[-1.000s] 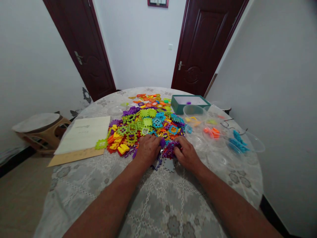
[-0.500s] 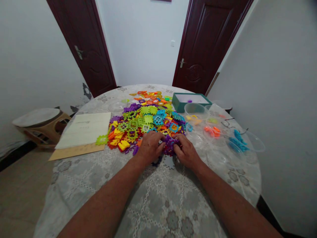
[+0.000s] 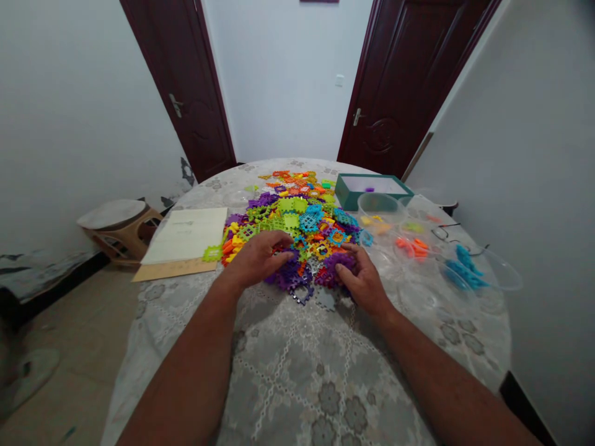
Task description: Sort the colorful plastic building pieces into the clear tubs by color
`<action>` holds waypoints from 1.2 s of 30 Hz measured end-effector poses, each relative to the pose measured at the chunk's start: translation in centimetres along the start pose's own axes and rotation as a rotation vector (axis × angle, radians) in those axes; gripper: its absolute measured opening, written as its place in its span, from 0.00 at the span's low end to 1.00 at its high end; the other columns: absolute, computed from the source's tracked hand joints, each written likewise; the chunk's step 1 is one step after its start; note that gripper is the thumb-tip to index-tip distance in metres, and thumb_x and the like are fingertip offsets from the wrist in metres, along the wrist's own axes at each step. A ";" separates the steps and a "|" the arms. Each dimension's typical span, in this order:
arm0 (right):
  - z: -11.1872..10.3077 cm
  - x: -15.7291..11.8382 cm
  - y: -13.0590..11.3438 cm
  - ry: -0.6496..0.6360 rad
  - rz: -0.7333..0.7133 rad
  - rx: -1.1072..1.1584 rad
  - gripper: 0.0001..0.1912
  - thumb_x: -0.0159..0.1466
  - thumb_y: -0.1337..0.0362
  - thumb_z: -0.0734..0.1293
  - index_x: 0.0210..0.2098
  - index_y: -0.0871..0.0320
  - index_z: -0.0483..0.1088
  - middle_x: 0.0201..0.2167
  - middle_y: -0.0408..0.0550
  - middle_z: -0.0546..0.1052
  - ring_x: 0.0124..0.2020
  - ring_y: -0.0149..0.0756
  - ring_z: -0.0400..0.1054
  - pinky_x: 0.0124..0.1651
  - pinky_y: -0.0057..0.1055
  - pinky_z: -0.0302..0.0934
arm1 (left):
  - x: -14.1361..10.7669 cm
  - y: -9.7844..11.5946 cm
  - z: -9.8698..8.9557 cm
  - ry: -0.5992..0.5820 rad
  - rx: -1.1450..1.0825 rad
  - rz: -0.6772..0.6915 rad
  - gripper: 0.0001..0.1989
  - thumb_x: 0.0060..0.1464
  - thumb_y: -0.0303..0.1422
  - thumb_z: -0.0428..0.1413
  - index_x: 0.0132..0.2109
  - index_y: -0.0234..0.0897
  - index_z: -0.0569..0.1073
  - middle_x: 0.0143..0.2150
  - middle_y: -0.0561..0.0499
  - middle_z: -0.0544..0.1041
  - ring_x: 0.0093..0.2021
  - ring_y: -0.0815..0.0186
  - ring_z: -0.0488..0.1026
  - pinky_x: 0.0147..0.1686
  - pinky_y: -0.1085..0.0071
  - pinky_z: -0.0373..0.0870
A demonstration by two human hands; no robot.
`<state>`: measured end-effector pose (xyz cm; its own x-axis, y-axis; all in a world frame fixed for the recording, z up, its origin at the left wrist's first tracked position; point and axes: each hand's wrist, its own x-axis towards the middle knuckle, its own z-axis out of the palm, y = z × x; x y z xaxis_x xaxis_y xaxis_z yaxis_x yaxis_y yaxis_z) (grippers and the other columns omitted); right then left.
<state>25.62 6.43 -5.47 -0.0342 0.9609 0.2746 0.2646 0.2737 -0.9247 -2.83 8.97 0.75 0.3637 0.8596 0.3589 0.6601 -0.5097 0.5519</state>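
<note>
A heap of toothed plastic building pieces (image 3: pixel 291 221) in green, blue, purple, yellow and orange lies on the table. My left hand (image 3: pixel 255 263) is over the near left part of the heap, thumb and fingers apart, with nothing visible held between them. Just below its thumb lie dark purple pieces (image 3: pixel 289 272). My right hand (image 3: pixel 367 285) grips purple toothed building pieces (image 3: pixel 335 267) between thumb and fingers at the heap's near right side. A dark purple ring-like piece (image 3: pixel 302 293) and a grey flat piece (image 3: pixel 325 298) lie on the cloth between the hands.
Clear plastic tubs (image 3: pixel 380 206) stand at right, some holding orange or blue pieces (image 3: pixel 465 269). Behind them is a green box (image 3: pixel 346 197) with a purple piece inside. Glasses (image 3: pixel 447 231) lie farther right. Paper sheets (image 3: pixel 186 238) lie at left on the patterned tablecloth (image 3: pixel 297 371).
My left hand has moved left, away from the purple pieces, and its fingers have spread. My right hand keeps the purple pieces. The view has shifted slightly left.
</note>
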 end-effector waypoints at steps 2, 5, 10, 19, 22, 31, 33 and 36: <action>-0.2 0.1 0.1 -0.015 -0.016 -0.032 0.22 0.64 0.59 0.69 0.57 0.53 0.71 0.37 0.45 0.78 0.33 0.37 0.71 0.36 0.32 0.66 | -0.8 -0.7 -1.1 -0.106 0.047 -0.022 0.13 0.59 0.33 0.64 0.51 0.45 0.78 0.50 0.49 0.82 0.50 0.59 0.79 0.53 0.60 0.75; -0.3 0.1 0.2 -0.038 -0.031 -0.058 0.16 0.64 0.58 0.69 0.50 0.55 0.75 0.37 0.46 0.79 0.36 0.39 0.72 0.37 0.33 0.66 | -1.9 -0.9 -0.9 -0.225 0.154 0.007 0.20 0.55 0.32 0.67 0.54 0.48 0.78 0.54 0.49 0.81 0.54 0.57 0.78 0.55 0.60 0.74; -0.2 0.0 -0.3 -0.021 -0.045 -0.109 0.12 0.64 0.59 0.68 0.46 0.54 0.74 0.33 0.44 0.77 0.35 0.39 0.71 0.36 0.32 0.65 | -2.3 0.4 1.6 -0.226 0.278 0.003 0.21 0.58 0.30 0.65 0.58 0.45 0.75 0.54 0.44 0.78 0.55 0.55 0.76 0.55 0.59 0.73; -0.1 -0.2 0.0 -0.021 -0.127 -0.194 0.09 0.64 0.60 0.67 0.44 0.51 0.74 0.34 0.43 0.77 0.34 0.39 0.71 0.40 0.35 0.66 | -0.3 -0.5 3.3 -0.175 0.365 -0.046 0.12 0.59 0.24 0.56 0.47 0.42 0.76 0.49 0.45 0.76 0.50 0.58 0.76 0.50 0.63 0.72; 0.0 -0.4 0.1 -0.028 -0.126 -0.202 0.10 0.65 0.60 0.67 0.45 0.51 0.74 0.35 0.43 0.78 0.35 0.39 0.71 0.40 0.35 0.65 | -0.3 -1.1 3.9 -0.126 0.382 -0.062 0.09 0.63 0.25 0.53 0.43 0.42 0.76 0.45 0.46 0.77 0.46 0.58 0.76 0.47 0.64 0.72; 0.2 -0.5 -0.4 -0.108 -0.097 -0.192 0.08 0.64 0.62 0.67 0.44 0.51 0.74 0.36 0.43 0.80 0.37 0.40 0.73 0.41 0.35 0.65 | -0.8 -2.5 3.6 -0.101 0.311 0.028 0.12 0.59 0.23 0.53 0.45 0.41 0.76 0.46 0.45 0.78 0.48 0.57 0.75 0.51 0.62 0.73; 0.3 -0.5 -0.4 -0.114 -0.095 -0.185 0.08 0.64 0.62 0.67 0.43 0.51 0.74 0.35 0.43 0.80 0.36 0.39 0.73 0.41 0.35 0.65 | -0.7 -2.8 3.7 -0.082 0.304 0.014 0.09 0.59 0.23 0.53 0.40 0.40 0.76 0.43 0.45 0.77 0.45 0.57 0.74 0.48 0.61 0.73; 0.3 -0.6 -0.3 -0.099 -0.091 -0.206 0.09 0.65 0.62 0.67 0.44 0.51 0.74 0.36 0.43 0.80 0.37 0.40 0.73 0.42 0.36 0.66 | -0.7 -3.0 3.8 -0.049 0.263 0.011 0.08 0.62 0.26 0.51 0.38 0.41 0.74 0.40 0.46 0.76 0.43 0.58 0.73 0.47 0.60 0.73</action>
<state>25.25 5.80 -5.41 -0.1585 0.9349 0.3176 0.4469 0.3548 -0.8212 -2.63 10.03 -4.03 0.3989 0.8582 0.3231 0.8016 -0.4975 0.3315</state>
